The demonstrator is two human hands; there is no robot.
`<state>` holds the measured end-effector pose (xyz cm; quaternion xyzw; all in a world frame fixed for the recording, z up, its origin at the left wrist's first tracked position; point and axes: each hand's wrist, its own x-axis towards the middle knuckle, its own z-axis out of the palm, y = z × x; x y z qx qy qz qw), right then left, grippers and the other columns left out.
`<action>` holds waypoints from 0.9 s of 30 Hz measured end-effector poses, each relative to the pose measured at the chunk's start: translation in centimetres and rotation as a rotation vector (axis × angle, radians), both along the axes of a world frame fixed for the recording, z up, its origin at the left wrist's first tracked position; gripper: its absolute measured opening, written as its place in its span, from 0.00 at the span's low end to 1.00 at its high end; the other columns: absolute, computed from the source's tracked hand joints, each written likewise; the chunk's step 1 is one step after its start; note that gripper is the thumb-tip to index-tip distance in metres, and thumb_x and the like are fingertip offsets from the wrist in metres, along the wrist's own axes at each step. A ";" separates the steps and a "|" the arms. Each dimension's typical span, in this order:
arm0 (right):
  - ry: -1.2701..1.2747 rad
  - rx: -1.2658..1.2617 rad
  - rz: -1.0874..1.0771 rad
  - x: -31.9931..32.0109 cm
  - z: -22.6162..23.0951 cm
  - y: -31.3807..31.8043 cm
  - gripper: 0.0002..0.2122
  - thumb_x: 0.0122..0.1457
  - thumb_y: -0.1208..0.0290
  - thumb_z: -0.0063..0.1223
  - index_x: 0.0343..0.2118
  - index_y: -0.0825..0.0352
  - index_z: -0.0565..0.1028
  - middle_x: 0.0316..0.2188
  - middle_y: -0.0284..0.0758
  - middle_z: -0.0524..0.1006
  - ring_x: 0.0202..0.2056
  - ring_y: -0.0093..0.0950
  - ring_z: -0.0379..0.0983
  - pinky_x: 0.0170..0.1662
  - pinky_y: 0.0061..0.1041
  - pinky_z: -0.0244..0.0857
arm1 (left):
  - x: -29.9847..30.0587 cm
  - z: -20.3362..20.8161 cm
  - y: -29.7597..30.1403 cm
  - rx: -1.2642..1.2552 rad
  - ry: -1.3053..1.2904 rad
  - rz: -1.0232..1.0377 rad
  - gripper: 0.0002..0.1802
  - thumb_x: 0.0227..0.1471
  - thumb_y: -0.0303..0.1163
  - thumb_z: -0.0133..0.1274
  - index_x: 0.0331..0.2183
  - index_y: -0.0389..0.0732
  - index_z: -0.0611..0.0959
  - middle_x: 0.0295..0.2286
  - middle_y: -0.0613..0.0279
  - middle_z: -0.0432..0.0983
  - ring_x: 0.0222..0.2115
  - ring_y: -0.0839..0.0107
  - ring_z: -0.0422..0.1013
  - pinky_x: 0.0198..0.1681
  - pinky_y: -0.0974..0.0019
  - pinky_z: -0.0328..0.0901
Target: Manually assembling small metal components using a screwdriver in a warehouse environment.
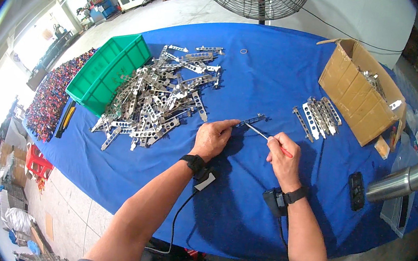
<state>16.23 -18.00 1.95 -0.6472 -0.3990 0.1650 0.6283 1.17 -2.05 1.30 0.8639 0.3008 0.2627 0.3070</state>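
Metal strip [254,120] slants rightward and away from the nearer left fingers [227,124], which touch its end, pinching or pressing unclear; right fingers [272,146] hold a red-handled tool [258,131].

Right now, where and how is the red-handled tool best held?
Likely by its red handle, coming from the near right with the right hand: the handle lies at that end, while the thin shaft slants forward-left toward the metal strip.
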 end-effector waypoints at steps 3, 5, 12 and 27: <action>0.030 -0.016 0.010 -0.1 0.2 0.1 0.13 0.61 0.72 0.51 0.20 0.69 0.70 0.12 0.30 0.70 0.15 0.17 0.69 0.19 0.21 0.60 | -0.1 -0.6 0.3 0.039 -0.059 -0.016 0.16 0.54 0.29 0.52 0.45 0.47 0.85 0.16 0.53 0.72 0.16 0.68 0.69 0.25 0.63 0.65; 0.034 -0.039 0.005 0.0 0.0 0.1 0.13 0.61 0.72 0.51 0.20 0.68 0.70 0.12 0.30 0.70 0.15 0.17 0.69 0.19 0.21 0.60 | -0.2 -0.8 0.4 0.052 -0.080 -0.023 0.16 0.54 0.29 0.52 0.45 0.46 0.85 0.17 0.52 0.73 0.17 0.68 0.70 0.25 0.63 0.66; 0.010 0.000 -0.018 -0.2 -0.2 0.4 0.13 0.62 0.70 0.52 0.21 0.68 0.70 0.12 0.31 0.69 0.16 0.18 0.70 0.20 0.22 0.61 | 0.1 -0.2 0.1 0.005 -0.009 0.002 0.15 0.53 0.31 0.52 0.43 0.48 0.85 0.24 0.50 0.79 0.26 0.55 0.77 0.32 0.57 0.69; 0.029 -0.018 -0.017 0.2 -0.2 0.2 0.12 0.61 0.72 0.52 0.21 0.69 0.71 0.13 0.31 0.71 0.15 0.19 0.69 0.19 0.22 0.61 | -0.2 0.4 0.1 -0.004 0.027 0.002 0.15 0.53 0.30 0.52 0.43 0.48 0.85 0.24 0.49 0.79 0.26 0.54 0.77 0.32 0.57 0.69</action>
